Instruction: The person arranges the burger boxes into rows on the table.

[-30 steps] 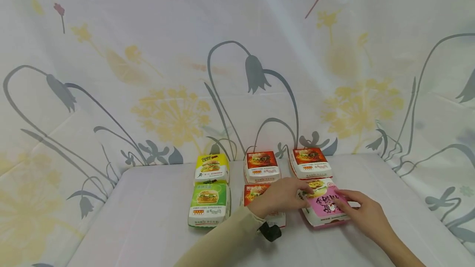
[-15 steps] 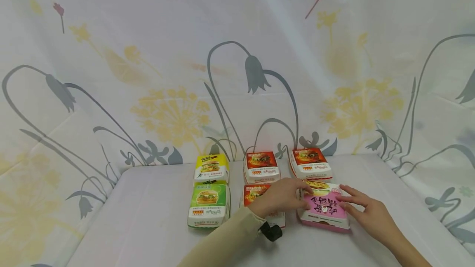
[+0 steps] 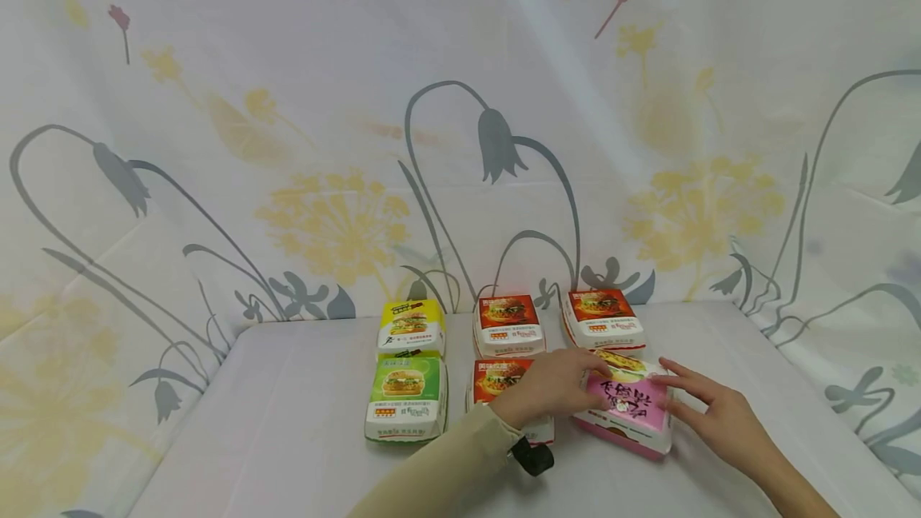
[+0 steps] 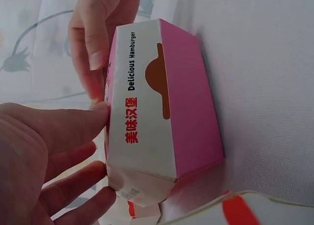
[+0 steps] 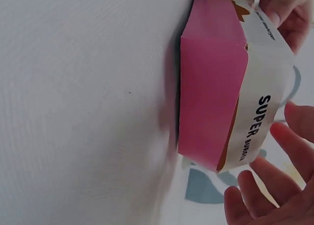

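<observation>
Glossy pink cardboard burger box (image 3: pixel 627 414)

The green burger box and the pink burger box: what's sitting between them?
In the head view, an orange-topped cardboard burger box sits between the green cardboard burger box and the pink cardboard burger box, partly under the left hand.

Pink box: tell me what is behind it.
Behind the pink box stands a red box, close to its far edge. Whether they touch cannot be told; the left hand covers part of the pink lid.
</observation>
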### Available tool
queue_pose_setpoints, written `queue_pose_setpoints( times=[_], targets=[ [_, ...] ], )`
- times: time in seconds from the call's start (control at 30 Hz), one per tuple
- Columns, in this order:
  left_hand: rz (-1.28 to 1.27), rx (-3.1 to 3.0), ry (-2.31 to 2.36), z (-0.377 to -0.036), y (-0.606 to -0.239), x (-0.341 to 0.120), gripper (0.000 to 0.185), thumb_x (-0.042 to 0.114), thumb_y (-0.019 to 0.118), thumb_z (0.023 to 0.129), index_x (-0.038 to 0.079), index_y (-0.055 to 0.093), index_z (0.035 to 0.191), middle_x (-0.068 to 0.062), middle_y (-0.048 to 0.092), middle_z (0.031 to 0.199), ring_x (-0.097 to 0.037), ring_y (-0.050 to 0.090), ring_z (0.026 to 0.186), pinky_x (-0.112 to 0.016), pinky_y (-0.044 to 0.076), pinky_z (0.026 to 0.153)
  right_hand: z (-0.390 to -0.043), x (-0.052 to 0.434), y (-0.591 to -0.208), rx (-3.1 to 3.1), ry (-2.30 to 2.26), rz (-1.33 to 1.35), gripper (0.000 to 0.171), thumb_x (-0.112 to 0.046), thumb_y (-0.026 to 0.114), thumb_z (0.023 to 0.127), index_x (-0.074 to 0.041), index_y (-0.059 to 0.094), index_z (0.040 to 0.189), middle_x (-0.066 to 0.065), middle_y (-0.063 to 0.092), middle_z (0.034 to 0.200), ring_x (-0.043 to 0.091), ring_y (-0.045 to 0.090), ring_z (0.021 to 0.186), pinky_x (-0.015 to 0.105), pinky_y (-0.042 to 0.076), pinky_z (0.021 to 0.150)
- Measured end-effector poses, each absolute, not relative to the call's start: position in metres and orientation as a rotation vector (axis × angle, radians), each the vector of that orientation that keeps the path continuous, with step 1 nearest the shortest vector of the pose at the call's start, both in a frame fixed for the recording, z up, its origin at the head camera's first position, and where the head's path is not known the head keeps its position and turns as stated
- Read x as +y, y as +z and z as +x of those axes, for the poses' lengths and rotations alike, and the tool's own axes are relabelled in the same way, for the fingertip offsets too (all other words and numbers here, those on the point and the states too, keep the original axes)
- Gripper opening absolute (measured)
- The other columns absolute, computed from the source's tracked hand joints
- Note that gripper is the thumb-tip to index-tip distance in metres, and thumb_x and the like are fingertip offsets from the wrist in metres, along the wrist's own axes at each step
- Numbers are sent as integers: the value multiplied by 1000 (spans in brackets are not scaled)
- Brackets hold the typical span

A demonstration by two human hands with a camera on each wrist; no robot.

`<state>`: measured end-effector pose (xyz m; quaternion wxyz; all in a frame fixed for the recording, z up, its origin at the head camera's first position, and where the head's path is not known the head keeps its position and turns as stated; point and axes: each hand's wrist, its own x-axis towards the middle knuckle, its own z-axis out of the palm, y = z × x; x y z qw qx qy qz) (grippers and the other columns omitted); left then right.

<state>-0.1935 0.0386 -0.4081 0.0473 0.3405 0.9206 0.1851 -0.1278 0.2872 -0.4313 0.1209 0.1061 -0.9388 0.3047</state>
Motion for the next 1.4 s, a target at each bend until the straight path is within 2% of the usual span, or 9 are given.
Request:
queue_pose_setpoints(
  times=[0.1, 0.23, 0.37, 0.47, 0.57, 0.63, 0.83, 1.17, 1.4],
  targets=[
    [1016, 2805, 569, -192, -407, 39, 37, 45, 77, 85, 37, 68, 120, 19, 59, 129, -5, 55, 118, -31, 44, 96, -132, 289, -433, -2683, 930, 301, 27, -26, 73, 92, -15, 74, 117, 14, 61, 135, 14, 57, 122, 4, 37, 85],
    [1014, 2796, 582, -192, -406, 40, 37, 44, 77, 85, 37, 68, 120, 20, 59, 128, -4, 55, 117, -31, 45, 96, -139, 293, -435, -2628, 989, 308, 28, -23, 71, 94, -9, 73, 118, 16, 62, 133, -16, 43, 115, 1, 38, 83],
    [1026, 2750, 628, -192, -406, 40, 38, 41, 77, 86, 37, 67, 122, 22, 59, 128, -2, 54, 116, -29, 44, 96, -146, 294, -435, -2625, 1048, 308, 30, -22, 69, 95, -6, 71, 121, 17, 62, 133, -26, 36, 110, 2, 39, 82],
    [1045, 2694, 679, -193, -406, 40, 40, 38, 77, 86, 36, 66, 124, 21, 58, 128, -2, 53, 114, -28, 44, 96, -148, 293, -430, -2687, 1131, 262, 34, -25, 65, 98, -4, 68, 125, 19, 61, 133, -11, 48, 117, 5, 44, 79],
    [1066, 2656, 711, -194, -406, 40, 39, 35, 77, 87, 35, 66, 125, 20, 59, 127, -1, 53, 109, -25, 45, 94, -150, 291, -424, -2772, 1194, 226, 38, -28, 64, 99, -4, 66, 128, 23, 59, 133, 21, 60, 119, 12, 47, 77],
    [1072, 2636, 727, -194, -406, 41, 39, 33, 77, 87, 34, 66, 125, 20, 59, 126, -1, 53, 107, -24, 45, 93, -153, 291, -421, -2822, 1209, 229, 39, -28, 65, 98, -3, 66, 128, 25, 59, 133, 41, 60, 116, 16, 49, 75],
    [1055, 2609, 756, -195, -409, 42, 39, 31, 77, 88, 34, 66, 125, 20, 59, 127, -1, 53, 108, -24, 44, 94, -157, 291, -423, -2915, 1241, 290, 40, -26, 68, 96, -2, 66, 127, 21, 63, 127, 34, 60, 113, 26, 52, 79],
    [1062, 2609, 787, -193, -401, 41, 42, 31, 77, 88, 33, 65, 129, 19, 59, 127, 0, 54, 109, -23, 45, 93, -153, 290, -423, -2964, 1189, 227, 44, -35, 66, 96, -3, 67, 126, 19, 65, 124, 46, 56, 116, 58, 50, 87],
    [1092, 2645, 827, -190, -393, 36, 35, 28, 75, 89, 27, 69, 123, 16, 64, 120, -2, 57, 103, -16, 45, 84, -147, 286, -425, -2976, 1047, 107, 54, -44, 66, 95, -2, 65, 129, 22, 65, 124, 47, 56, 114, 62, 48, 86]
  ],
)
